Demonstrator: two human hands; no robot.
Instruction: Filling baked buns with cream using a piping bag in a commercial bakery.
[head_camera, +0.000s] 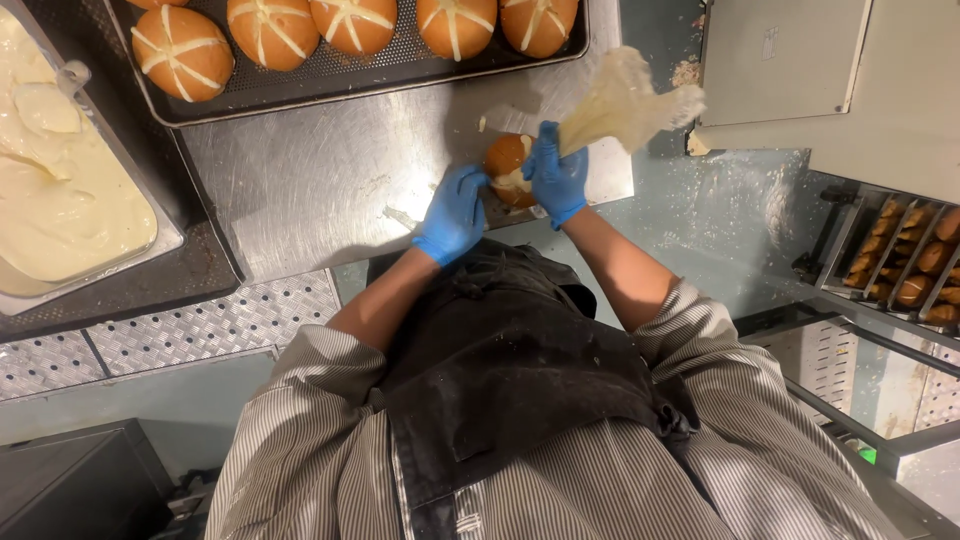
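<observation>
Black apron nearest lens. Bun sits at counter front edge near its right corner; left hand fingers cupped on it. Right hand clenched around piping bag, long axis slanting, nozzle down into bun, tail toward far right

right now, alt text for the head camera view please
A person's blue-gloved left hand steadies a bun on a steel table while the right hand grips a cream-filled piping bag against it. A tray of cross-topped buns and a tub of cream lie beyond.
</observation>
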